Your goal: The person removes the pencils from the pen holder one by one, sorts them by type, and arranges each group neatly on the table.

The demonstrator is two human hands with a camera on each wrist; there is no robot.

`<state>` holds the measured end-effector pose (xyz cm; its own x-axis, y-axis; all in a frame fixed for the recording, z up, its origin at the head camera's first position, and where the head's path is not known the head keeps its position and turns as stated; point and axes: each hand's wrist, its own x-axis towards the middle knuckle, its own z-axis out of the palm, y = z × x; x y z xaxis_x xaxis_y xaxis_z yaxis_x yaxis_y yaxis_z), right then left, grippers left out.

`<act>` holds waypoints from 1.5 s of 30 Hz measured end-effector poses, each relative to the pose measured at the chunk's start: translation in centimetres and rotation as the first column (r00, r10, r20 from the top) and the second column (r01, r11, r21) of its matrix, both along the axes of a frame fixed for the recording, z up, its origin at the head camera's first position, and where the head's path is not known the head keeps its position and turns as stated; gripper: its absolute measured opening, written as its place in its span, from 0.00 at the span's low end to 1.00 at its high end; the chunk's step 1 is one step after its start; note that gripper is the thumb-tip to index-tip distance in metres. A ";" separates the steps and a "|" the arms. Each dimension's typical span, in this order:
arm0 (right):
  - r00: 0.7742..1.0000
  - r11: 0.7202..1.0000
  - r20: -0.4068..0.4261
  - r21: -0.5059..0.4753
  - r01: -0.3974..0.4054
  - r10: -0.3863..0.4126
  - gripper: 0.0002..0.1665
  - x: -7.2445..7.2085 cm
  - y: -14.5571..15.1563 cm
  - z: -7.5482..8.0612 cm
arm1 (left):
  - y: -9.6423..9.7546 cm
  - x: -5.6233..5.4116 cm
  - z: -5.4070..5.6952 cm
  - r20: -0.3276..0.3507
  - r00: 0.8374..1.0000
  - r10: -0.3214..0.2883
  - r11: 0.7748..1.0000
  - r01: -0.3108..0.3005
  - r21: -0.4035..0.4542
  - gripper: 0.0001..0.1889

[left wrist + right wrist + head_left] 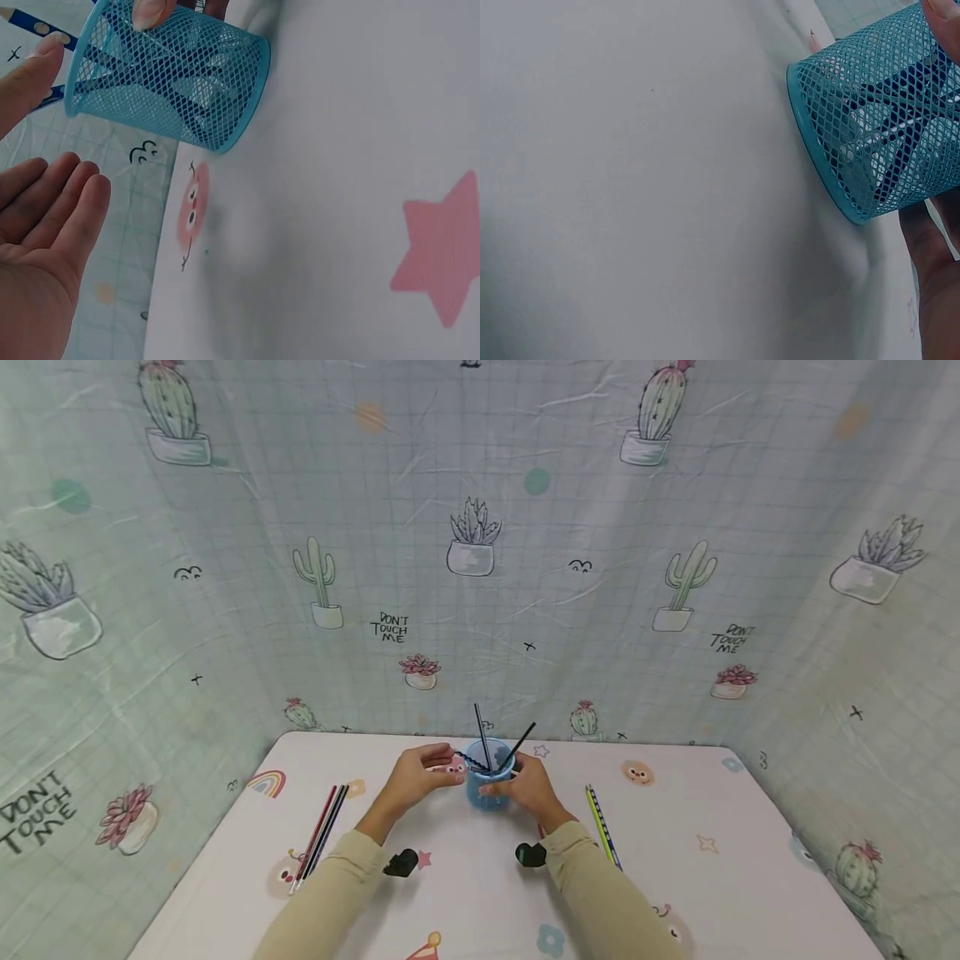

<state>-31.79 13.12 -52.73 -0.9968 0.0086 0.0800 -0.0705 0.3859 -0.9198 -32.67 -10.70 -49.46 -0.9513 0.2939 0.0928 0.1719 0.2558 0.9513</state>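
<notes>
A light blue mesh pencil cup (489, 789) is in my right hand (531, 789), with thumb and fingers curled round its side. Pencils (482, 735) lean out of the rim in different directions, and dark blue ones show through the mesh (180, 75). My left hand (420, 777) is beside the cup on its left, thumb and fingers spread apart. In the left wrist view, the left thumb (37, 79) overlaps a blue pencil (37, 28) with pale dots; whether it touches is unclear. The cup looks tilted in both wrist views; its base against the table is hard to judge.
Several pencils (321, 835), red and dark, lie left of the left forearm. Yellow-green and blue dotted pencils (602, 827) lie to the right. Something thin and red (541, 832) shows beside the right wrist. A cactus-print curtain (480, 635) hangs behind the white patterned table (675, 827).
</notes>
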 end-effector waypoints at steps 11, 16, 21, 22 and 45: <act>1.000 1.000 0.010 -0.030 0.003 -0.003 0.41 -0.2 -0.2 -0.1 | 2.8 -0.1 -0.6 -0.014 0.999 -0.041 0.997 0.042 0.066 0.46; 1.000 0.999 0.000 -0.045 -0.004 0.004 0.37 -0.3 0.0 -0.1 | 3.8 -0.2 -0.8 -0.030 0.998 -0.051 0.997 0.053 0.053 0.53; 0.999 0.999 -0.034 -0.040 -0.010 0.009 0.35 -0.3 0.1 -0.1 | 4.8 -0.4 -1.0 -0.060 0.997 -0.053 0.998 0.055 0.037 0.55; 0.999 0.999 -0.039 -0.038 -0.012 0.010 0.35 -0.3 0.0 -0.1 | 5.0 -0.5 -1.1 -0.076 0.996 -0.043 0.998 0.046 0.032 0.54; 0.992 0.999 -0.119 0.011 0.050 -0.049 0.36 2.7 0.7 0.1 | 5.8 -0.5 -2.4 -0.158 0.985 0.063 0.997 -0.069 -0.035 0.48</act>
